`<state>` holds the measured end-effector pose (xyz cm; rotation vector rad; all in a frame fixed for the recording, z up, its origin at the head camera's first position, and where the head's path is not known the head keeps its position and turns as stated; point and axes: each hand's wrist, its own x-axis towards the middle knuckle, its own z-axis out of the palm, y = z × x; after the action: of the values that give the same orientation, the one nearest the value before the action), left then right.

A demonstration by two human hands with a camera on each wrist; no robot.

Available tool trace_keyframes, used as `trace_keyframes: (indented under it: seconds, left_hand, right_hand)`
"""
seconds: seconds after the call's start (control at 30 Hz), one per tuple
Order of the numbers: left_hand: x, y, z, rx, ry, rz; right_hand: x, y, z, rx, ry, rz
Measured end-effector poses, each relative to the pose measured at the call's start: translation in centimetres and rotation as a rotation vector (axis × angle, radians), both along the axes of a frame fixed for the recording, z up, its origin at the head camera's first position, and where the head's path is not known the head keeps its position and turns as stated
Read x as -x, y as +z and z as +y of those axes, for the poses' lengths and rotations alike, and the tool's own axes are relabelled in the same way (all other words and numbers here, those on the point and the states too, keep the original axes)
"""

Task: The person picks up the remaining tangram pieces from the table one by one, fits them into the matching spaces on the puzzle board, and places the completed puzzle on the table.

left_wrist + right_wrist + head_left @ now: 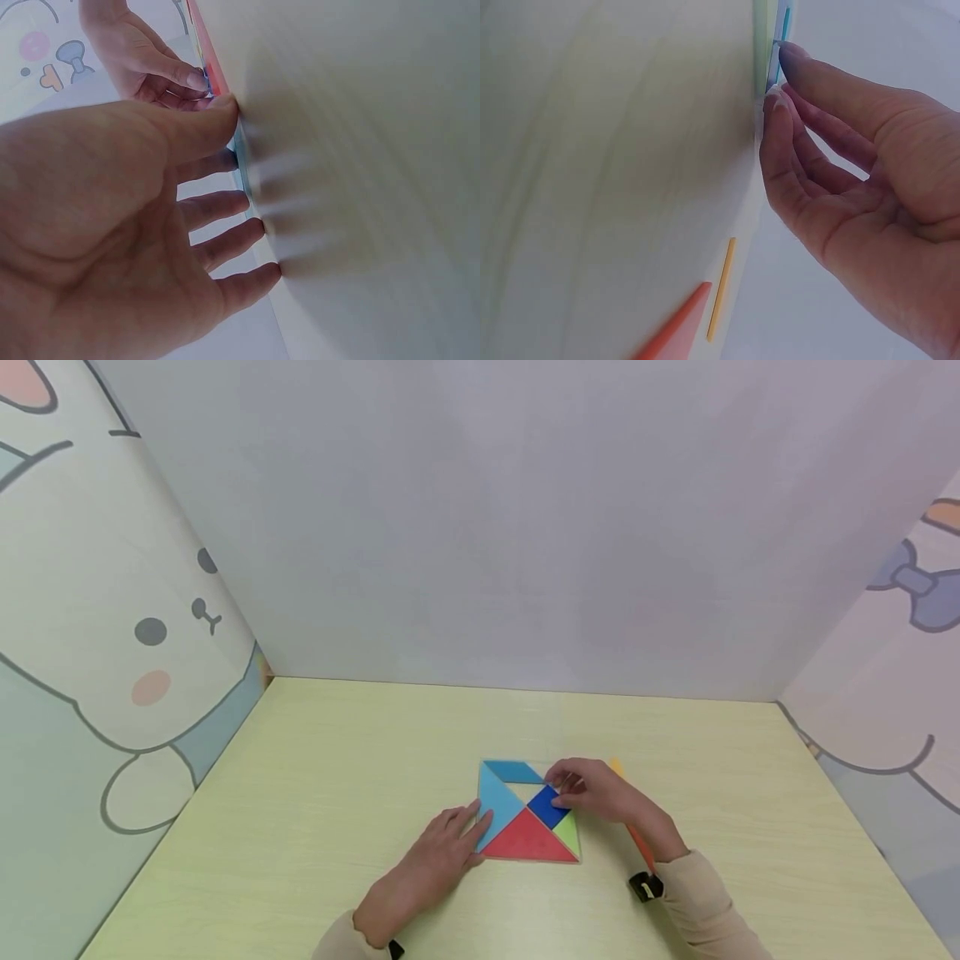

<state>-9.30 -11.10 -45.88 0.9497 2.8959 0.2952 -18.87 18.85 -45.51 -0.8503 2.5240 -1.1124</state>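
Observation:
A square tangram board (pixel 525 792) lies on the table, its bare base showing near the top. Set in it are a light blue triangle (pixel 497 806), a red triangle (pixel 528 839), a blue parallelogram (pixel 513 772) and a small green triangle (pixel 571 834). Thumb and fingertips of my right hand (pixel 603 793) pinch a dark blue square (pixel 547 808) at the board's right side. My left hand (pixel 442 852) rests with spread fingers along the left edge; its thumb is by the lower left corner in the left wrist view.
Right of the board lie a loose orange-red triangle (pixel 679 326) and a yellow piece (pixel 721 292), partly hidden under the right forearm in the head view. A grey wall (pixel 525 527) rises behind the pale wooden table (pixel 337 760). Cartoon-printed panels (pixel 112 610) stand at both sides.

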Motion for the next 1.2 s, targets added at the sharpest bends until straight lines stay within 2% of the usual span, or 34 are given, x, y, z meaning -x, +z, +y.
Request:
trace_keyframes:
  seconds: [0.33, 0.73, 1.2]
  left_hand:
    - [0.0, 0.2, 0.1, -0.002, -0.002, -0.013]
    - [0.0, 0.6, 0.1, -0.002, 0.005, -0.039]
    - [0.1, 0.3, -0.1, -0.014, -0.017, -0.013]
  right_hand:
    - [-0.6, 0.3, 0.8, -0.019, -0.061, -0.024]
    - [-0.5, 1.5, 2.5, -0.024, -0.155, 0.033]
    - [0.3, 0.9, 4.7, -0.047, -0.225, 0.076]
